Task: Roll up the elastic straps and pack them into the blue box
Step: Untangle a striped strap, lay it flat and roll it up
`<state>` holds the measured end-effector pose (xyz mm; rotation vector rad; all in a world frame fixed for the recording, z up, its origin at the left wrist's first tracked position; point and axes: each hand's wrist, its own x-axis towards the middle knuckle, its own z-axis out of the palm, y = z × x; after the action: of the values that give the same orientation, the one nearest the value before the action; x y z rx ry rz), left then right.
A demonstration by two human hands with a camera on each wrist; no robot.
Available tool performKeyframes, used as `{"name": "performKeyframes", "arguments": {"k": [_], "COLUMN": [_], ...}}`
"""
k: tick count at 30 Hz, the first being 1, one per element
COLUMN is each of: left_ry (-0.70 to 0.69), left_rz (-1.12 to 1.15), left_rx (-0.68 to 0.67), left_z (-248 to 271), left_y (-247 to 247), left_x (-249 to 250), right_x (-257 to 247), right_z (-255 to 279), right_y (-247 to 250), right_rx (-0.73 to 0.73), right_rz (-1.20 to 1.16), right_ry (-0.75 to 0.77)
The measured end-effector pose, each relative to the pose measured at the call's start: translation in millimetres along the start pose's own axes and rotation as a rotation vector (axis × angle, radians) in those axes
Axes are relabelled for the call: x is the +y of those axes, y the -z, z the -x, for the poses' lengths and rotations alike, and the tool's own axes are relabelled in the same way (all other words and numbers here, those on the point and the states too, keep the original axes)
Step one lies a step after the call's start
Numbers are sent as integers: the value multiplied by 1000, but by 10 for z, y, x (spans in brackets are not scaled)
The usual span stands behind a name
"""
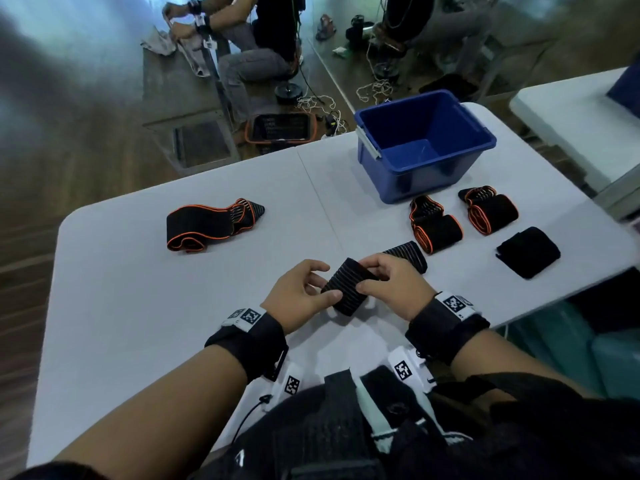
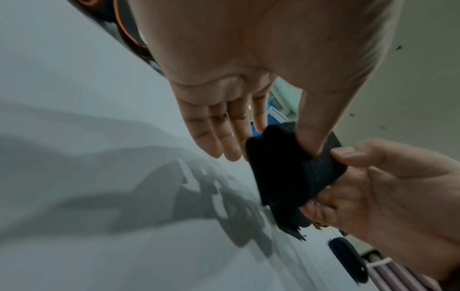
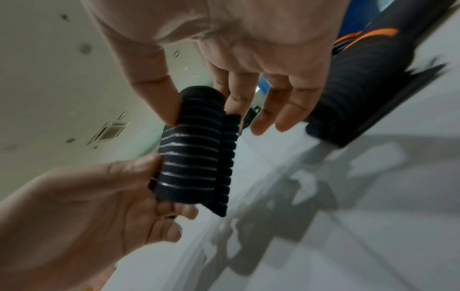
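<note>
A black elastic strap with thin grey stripes (image 1: 347, 289) is partly rolled and held just above the white table (image 1: 156, 306). My left hand (image 1: 323, 285) pinches one end of the roll (image 2: 293, 173) between thumb and forefinger. At the other end my right hand (image 1: 364, 276) pinches the roll (image 3: 191, 155) the same way. The strap's loose tail (image 1: 407, 256) trails away to the right on the table. The blue box (image 1: 426, 147) stands open at the far right. An orange-edged strap (image 1: 207, 225) lies folded on the left.
Two rolled orange-edged straps (image 1: 438, 230) (image 1: 493, 211) and a plain black strap (image 1: 528, 252) lie in front of the box. Beyond the table's far edge a seated person (image 1: 249, 46) works at another table. A basket (image 1: 280, 128) and cables are on the floor.
</note>
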<state>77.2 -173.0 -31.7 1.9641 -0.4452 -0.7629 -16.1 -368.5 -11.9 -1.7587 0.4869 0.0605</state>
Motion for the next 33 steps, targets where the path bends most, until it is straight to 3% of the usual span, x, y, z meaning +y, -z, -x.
{"name": "performKeyframes", "arguments": {"k": [6, 9, 13, 17, 23, 27, 33], "left_ry": [-181, -302, -352, -308, -238, -203, -174], "left_rz": [-248, -411, -597, -755, -786, -761, -689], "left_rx": [24, -33, -116, -68, 40, 51, 66], "left_z": [-268, -461, -670, -790, -909, -961, -943], "left_y": [-249, -476, -814, -978, -1055, -1070, -1110], "left_x": [355, 455, 519, 553, 625, 649, 606], "right_x": [144, 354, 663, 918, 1188, 1088, 902], "right_z": [286, 409, 494, 473, 369, 365, 440], "right_y": [818, 1204, 1521, 1605, 1722, 1686, 1737], "right_rx": [329, 491, 680, 713, 743, 697, 572], "right_rz": [-246, -340, -385, -276, -44, 39, 340], "right_ry": [-140, -194, -295, -361, -410, -405, -377]}}
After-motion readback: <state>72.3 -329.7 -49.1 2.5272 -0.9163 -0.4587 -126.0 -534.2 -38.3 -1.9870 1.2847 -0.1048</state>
